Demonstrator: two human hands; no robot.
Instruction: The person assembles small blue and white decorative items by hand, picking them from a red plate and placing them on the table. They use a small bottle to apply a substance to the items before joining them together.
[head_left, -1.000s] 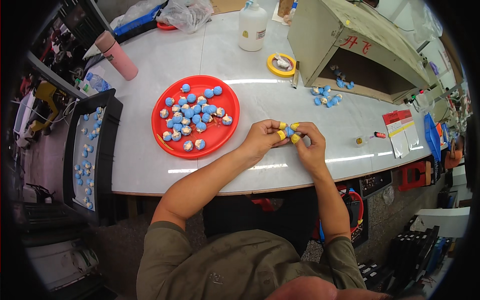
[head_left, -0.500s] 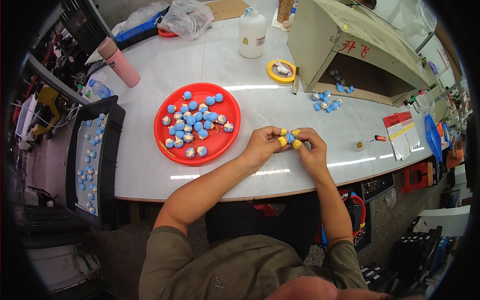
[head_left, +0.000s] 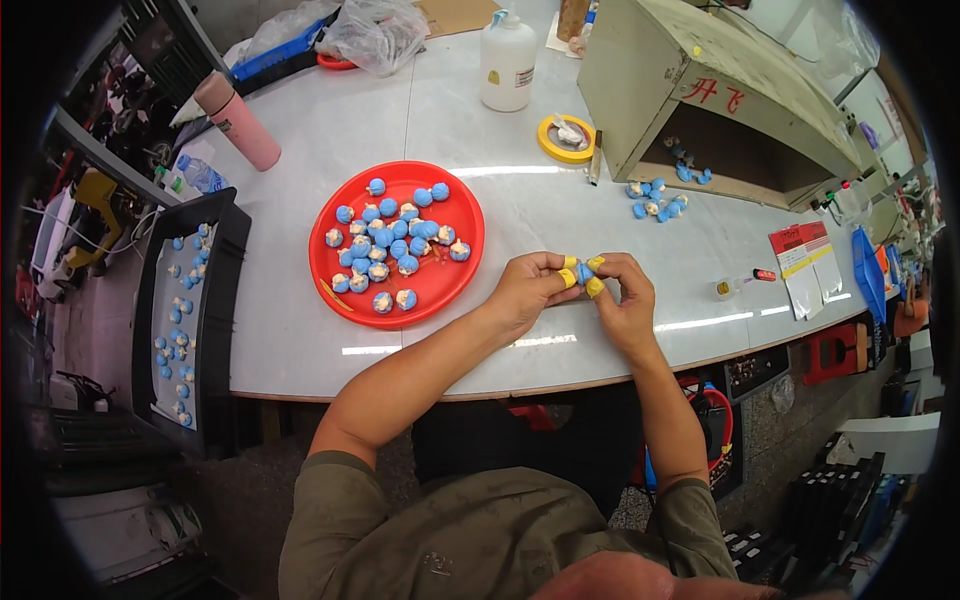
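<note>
Between the fingertips of both hands is a small blue piece (head_left: 584,272), mostly covered by the fingers. My left hand (head_left: 528,290) pinches it from the left, and my right hand (head_left: 627,297) pinches it from the right. Yellow wraps cover the thumbs and fingertips at the piece. Left of my hands lies a round red tray (head_left: 455,282) with several small blue-and-cream ball-shaped pieces (head_left: 387,237) on it. More blue pieces (head_left: 659,208) lie loose on the table beyond my right hand.
A beige metal box (head_left: 640,110) with an open front stands at the back right, near yellow tape (head_left: 565,150). A white bottle (head_left: 507,75) and pink flask (head_left: 240,125) stand farther back. A black tray (head_left: 222,300) sits left; a small bottle (head_left: 724,289) lies right.
My hands stay together on the blue piece, with only a slight shift of the fingers. The whole view has shifted a little; nothing else has visibly moved.
</note>
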